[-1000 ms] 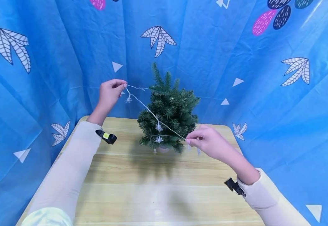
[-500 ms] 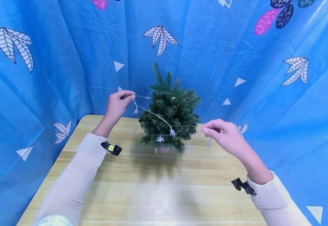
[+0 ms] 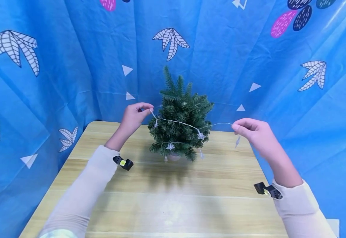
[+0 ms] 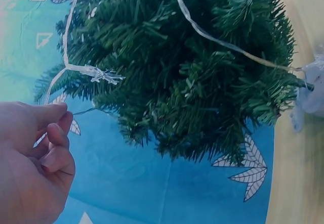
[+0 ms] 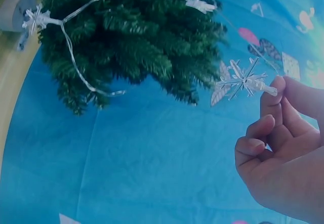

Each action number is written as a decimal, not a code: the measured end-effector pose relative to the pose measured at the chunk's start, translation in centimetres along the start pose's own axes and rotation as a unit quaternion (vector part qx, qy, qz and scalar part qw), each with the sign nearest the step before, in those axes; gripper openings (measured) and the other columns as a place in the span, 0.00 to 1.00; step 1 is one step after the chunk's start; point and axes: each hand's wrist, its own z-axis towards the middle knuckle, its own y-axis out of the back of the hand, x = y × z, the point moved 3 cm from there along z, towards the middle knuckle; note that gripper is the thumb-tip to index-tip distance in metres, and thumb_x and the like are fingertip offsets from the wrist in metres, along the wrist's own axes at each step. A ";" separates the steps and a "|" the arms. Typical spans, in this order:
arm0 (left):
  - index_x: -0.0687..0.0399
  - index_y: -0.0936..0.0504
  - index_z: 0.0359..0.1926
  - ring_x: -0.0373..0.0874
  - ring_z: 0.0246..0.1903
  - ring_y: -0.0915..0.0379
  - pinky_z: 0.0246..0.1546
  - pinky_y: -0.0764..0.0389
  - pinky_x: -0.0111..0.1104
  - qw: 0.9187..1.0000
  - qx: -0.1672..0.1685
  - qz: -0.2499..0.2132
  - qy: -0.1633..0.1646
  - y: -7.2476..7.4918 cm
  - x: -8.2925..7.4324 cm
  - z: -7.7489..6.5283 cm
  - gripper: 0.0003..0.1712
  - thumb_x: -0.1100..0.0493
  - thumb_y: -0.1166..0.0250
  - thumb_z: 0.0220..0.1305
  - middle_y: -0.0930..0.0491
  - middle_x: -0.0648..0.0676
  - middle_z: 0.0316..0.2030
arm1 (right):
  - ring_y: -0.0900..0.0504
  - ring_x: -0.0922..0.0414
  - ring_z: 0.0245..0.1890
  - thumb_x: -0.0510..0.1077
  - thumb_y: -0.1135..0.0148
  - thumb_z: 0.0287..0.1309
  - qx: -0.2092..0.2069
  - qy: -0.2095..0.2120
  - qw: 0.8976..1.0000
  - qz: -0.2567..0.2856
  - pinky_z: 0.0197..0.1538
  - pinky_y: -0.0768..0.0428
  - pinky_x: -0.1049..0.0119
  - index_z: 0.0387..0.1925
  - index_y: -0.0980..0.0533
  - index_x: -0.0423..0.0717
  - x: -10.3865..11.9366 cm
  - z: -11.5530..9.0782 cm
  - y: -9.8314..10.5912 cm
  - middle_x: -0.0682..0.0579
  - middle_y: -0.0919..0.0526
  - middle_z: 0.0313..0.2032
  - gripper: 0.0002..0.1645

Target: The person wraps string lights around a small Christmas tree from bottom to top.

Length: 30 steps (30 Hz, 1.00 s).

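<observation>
A small green artificial Christmas tree stands at the back middle of the table, its pale round base showing below the branches. String lights with clear star and snowflake ornaments cross its front. At the tree's left side, my left hand pinches the cord between thumb and fingertips. Out to the right, clear of the branches, my right hand pinches another stretch, a snowflake light right at its fingertips. One star hangs before the right branches; a lower star hangs near the base.
The wooden table reaches from the tree toward me. A blue patterned curtain surrounds it at the back and both sides. Each wrist wears a black camera strap over a pale sleeve.
My left hand has come lower and right, closer to the tree. My right hand has moved right and slightly up, and the cord now lies across the tree's front.
</observation>
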 end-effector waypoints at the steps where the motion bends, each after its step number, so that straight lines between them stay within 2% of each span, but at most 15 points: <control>1: 0.46 0.12 0.49 0.47 0.27 0.35 0.25 0.33 0.35 1.000 0.004 0.003 -0.001 -0.1 -0.1 -0.1 0.12 0.50 0.35 0.70 0.19 0.51 0.35 | 0.25 0.58 0.52 0.62 0.41 0.69 -0.006 -0.002 1.000 0.004 0.54 0.28 0.61 0.53 0.19 0.49 -0.1 0.1 0.2 0.57 0.17 0.43 0.25; 6: 0.46 0.12 0.50 0.49 0.28 0.33 0.26 0.31 0.37 1.000 0.022 0.016 -0.009 -0.8 -0.5 -0.5 0.12 0.50 0.35 0.71 0.16 0.51 0.44 | 0.24 0.61 0.50 0.60 0.39 0.68 -0.035 -0.008 0.999 0.023 0.53 0.28 0.68 0.54 0.20 0.44 -0.8 0.7 1.2 0.65 0.16 0.38 0.26; 10: 0.48 0.13 0.52 0.49 0.29 0.31 0.28 0.29 0.38 0.999 0.033 0.023 -0.016 -1.3 -0.5 -0.7 0.13 0.51 0.35 0.71 0.16 0.51 0.49 | 0.26 0.61 0.51 0.59 0.39 0.69 -0.050 -0.012 0.998 0.035 0.56 0.31 0.63 0.52 0.21 0.42 -1.2 1.2 1.8 0.66 0.17 0.35 0.25; 13: 0.49 0.13 0.52 0.49 0.29 0.30 0.29 0.28 0.39 0.999 0.037 0.025 -0.018 -1.6 -0.6 -0.9 0.14 0.52 0.35 0.71 0.16 0.52 0.54 | 0.28 0.62 0.52 0.60 0.40 0.69 -0.063 -0.020 0.997 0.037 0.58 0.32 0.57 0.51 0.20 0.44 -1.5 1.7 2.2 0.66 0.18 0.35 0.25; 19: 0.50 0.15 0.57 0.48 0.27 0.33 0.31 0.29 0.38 0.998 0.047 0.022 -0.021 -2.8 -1.5 -1.2 0.16 0.54 0.37 0.72 0.21 0.54 0.62 | 0.30 0.61 0.51 0.58 0.41 0.70 -0.089 -0.011 0.994 0.056 0.53 0.32 0.64 0.49 0.19 0.49 -2.1 2.2 3.2 0.65 0.18 0.37 0.20; 22: 0.49 0.16 0.59 0.47 0.28 0.33 0.32 0.29 0.38 0.998 0.049 0.024 -0.031 -3.3 -1.8 -1.2 0.17 0.55 0.38 0.73 0.21 0.53 0.63 | 0.30 0.61 0.52 0.59 0.42 0.70 -0.106 -0.014 0.992 0.064 0.54 0.32 0.64 0.50 0.19 0.47 -2.4 2.5 3.5 0.65 0.19 0.37 0.22; 25: 0.48 0.19 0.62 0.48 0.25 0.35 0.28 0.31 0.37 0.998 0.048 0.027 -0.043 -3.4 -1.9 -1.4 0.18 0.55 0.40 0.75 0.19 0.52 0.58 | 0.31 0.60 0.54 0.62 0.42 0.69 -0.115 -0.027 0.992 0.053 0.61 0.33 0.55 0.53 0.20 0.44 -2.6 3.0 3.5 0.65 0.20 0.39 0.28; 27: 0.46 0.20 0.64 0.49 0.23 0.36 0.24 0.34 0.37 0.997 0.034 0.040 -0.052 -3.2 -1.9 -1.5 0.19 0.55 0.41 0.75 0.18 0.50 0.53 | 0.30 0.59 0.55 0.64 0.42 0.68 -0.110 -0.036 0.992 0.044 0.63 0.34 0.49 0.54 0.21 0.43 -2.6 3.4 3.2 0.66 0.20 0.39 0.31; 30: 0.43 0.19 0.62 0.47 0.22 0.34 0.19 0.37 0.36 0.995 -0.003 0.074 -0.064 -2.8 -2.4 -1.8 0.18 0.53 0.41 0.75 0.19 0.47 0.52 | 0.29 0.57 0.55 0.65 0.42 0.68 -0.100 -0.042 0.994 0.027 0.62 0.32 0.47 0.56 0.21 0.42 -2.2 4.1 2.7 0.66 0.20 0.39 0.32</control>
